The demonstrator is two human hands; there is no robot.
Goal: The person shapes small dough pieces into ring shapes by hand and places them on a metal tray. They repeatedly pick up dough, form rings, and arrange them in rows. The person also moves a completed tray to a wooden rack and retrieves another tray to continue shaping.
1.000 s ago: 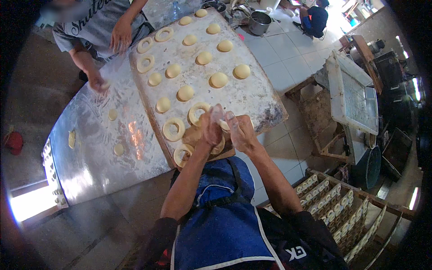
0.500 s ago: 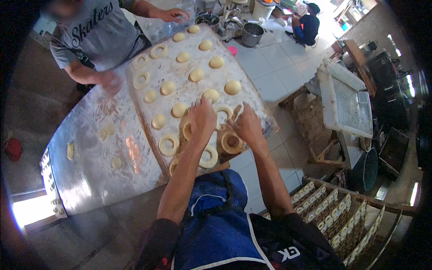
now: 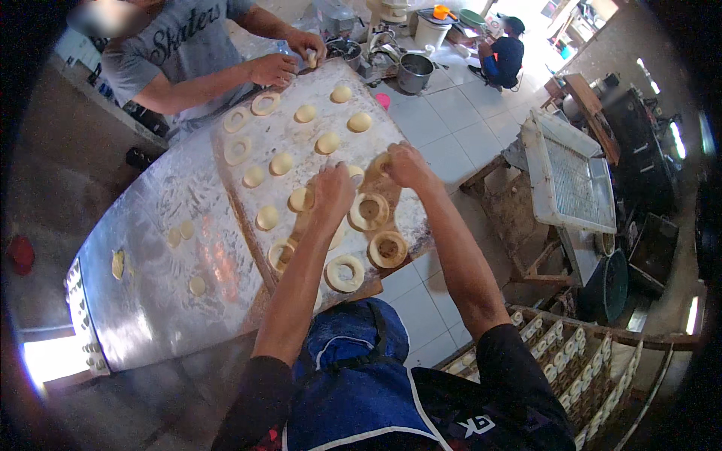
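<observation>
My right hand [image 3: 408, 165] has its fingers closed on a pale dough ball [image 3: 382, 162] near the right edge of the floured board [image 3: 226, 161]. To its left, my left hand [image 3: 333, 194] is bent downward with its fingertips together, beside another dough ball [image 3: 355, 175]; what it grips, if anything, is hidden. A dough ring [image 3: 368, 211] lies on a brown round piece just below my hands. Nearer me are a second ring on brown [image 3: 387, 249] and a plain dough ring [image 3: 345, 273]. My left forearm partly covers another ring [image 3: 281, 255].
Several dough balls [image 3: 327, 143] and rings dot the board's far part. A co-worker's hands [image 3: 289, 66] hold a small piece at its far corner. A metal table [image 3: 150, 301] adjoins on the left. On the right stand a white crate [image 3: 571, 180] and a rack of rings [image 3: 556, 353].
My right hand has moved away from me, from the ring to the dough ball. The ring now lies on brown. Two far dough balls are gone, and the co-worker's hands have come together there.
</observation>
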